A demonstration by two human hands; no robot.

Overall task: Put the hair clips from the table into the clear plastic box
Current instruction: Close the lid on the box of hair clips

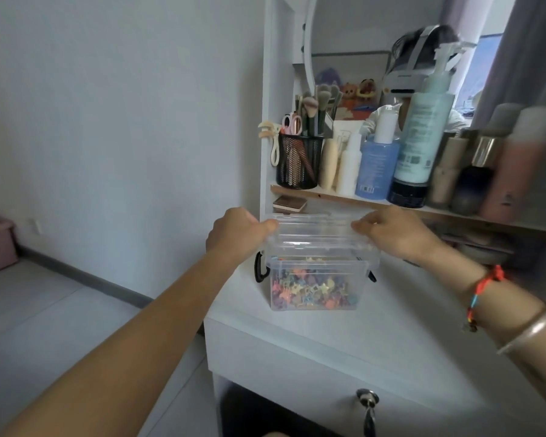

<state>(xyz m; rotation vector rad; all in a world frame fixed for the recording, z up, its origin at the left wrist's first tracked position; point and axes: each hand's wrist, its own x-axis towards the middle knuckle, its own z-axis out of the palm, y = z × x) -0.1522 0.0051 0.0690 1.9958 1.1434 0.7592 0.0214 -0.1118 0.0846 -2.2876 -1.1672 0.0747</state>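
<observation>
**Head view: clear plastic box with hair clips, lid in both hands**

Clear plastic box (317, 285): sitting on the white dressing table (391, 329), near its left front edge. Black latches are hanging at both ends.

Contents: small hair clips (312, 290) in mixed colours, filling most of the box.

Lid (316, 230): clear, hovering tilted just above the box's rear rim.

Left hand (238, 233): fingers are closing on the lid's left end.

Right hand (391, 230): fingers are pinching the lid's right end; braided cords and a bangle are circling that wrist.

Shelf (353, 198) behind: a black mesh cup (298, 162) is holding makeup brushes and pink-handled scissors; beside it, a blue bottle (377, 165) and a tall pale green pump bottle (423, 127) are standing upright.
</observation>
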